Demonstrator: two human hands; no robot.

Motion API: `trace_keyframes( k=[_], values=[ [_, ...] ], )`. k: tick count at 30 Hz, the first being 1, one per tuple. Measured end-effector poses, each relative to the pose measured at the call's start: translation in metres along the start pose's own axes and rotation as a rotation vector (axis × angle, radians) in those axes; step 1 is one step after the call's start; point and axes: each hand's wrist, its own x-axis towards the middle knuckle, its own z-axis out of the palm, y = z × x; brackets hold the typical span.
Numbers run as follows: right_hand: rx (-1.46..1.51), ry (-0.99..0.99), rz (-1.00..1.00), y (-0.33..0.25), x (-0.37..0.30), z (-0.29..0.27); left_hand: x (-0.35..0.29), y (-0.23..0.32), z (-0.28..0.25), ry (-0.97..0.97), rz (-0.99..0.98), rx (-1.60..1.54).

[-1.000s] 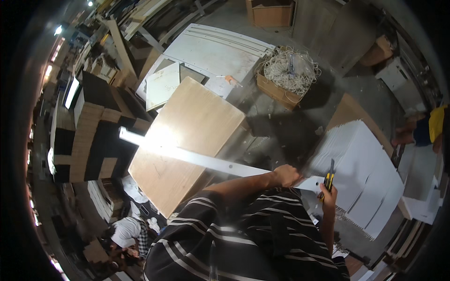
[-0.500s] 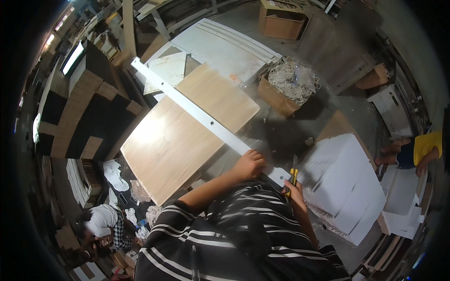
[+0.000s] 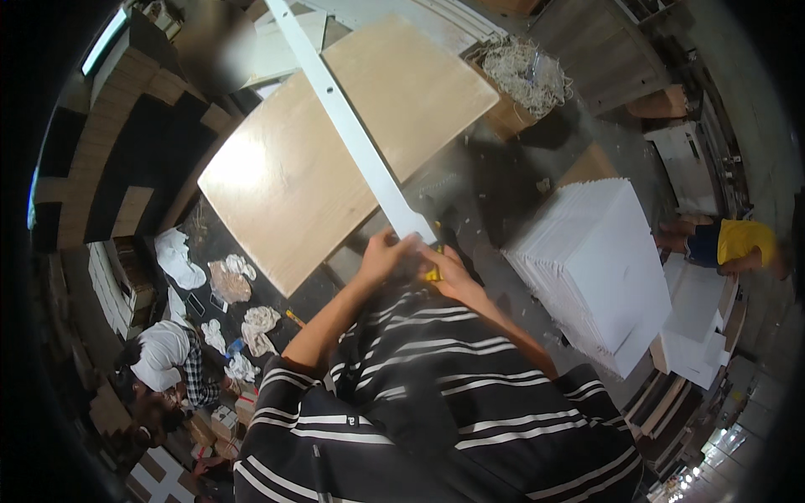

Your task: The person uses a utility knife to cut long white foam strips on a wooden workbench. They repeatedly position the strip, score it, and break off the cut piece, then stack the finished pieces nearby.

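A long white strip [image 3: 356,142] with small holes lies slanting across a pale wood-grain panel [image 3: 436,75], its near end close to my body. My left hand [image 3: 384,256] is closed on that near end. Right beside it, my right hand [image 3: 455,272] is closed around a yellow-and-black utility knife [image 3: 433,273], mostly hidden by the fingers. Both hands almost touch at the strip's end. Whether the blade meets the strip, I cannot tell.
To the right rises a stack of white sheets [image 3: 608,268]. Behind it stands a carton [image 3: 507,117] full of tangled strands. Someone in yellow [image 3: 745,243] is at far right; another person in a white cap [image 3: 159,352] is at lower left, near crumpled wrapping [image 3: 260,325].
My view has shifted, and the strip is drawn closer and steeper. My left hand has slid to its near end, and the right hand with the knife has come in beside it.
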Motion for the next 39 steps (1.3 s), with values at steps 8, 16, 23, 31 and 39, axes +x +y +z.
trace_keyframes(
  k=[8,16,23,31,39],
  values=[
    [-0.061,0.115,-0.265,0.045,-0.026,-0.019,-0.011,-0.014,-0.024,-0.015,-0.129,-0.160],
    [-1.106,0.302,-0.995,0.054,-0.070,0.004,-0.013,-0.011,-0.032,-0.162,-0.080,-0.190],
    [-1.485,0.470,-1.008,0.048,-0.080,0.015,-0.014,-0.009,-0.025,-0.134,-0.086,-0.229],
    [-1.510,0.568,-1.016,0.059,-0.090,-0.009,-0.014,-0.013,-0.030,-0.159,-0.056,-0.180],
    [-1.526,0.634,-1.007,0.060,-0.092,-0.007,-0.013,-0.017,-0.032,-0.177,-0.046,-0.212]
  ],
)
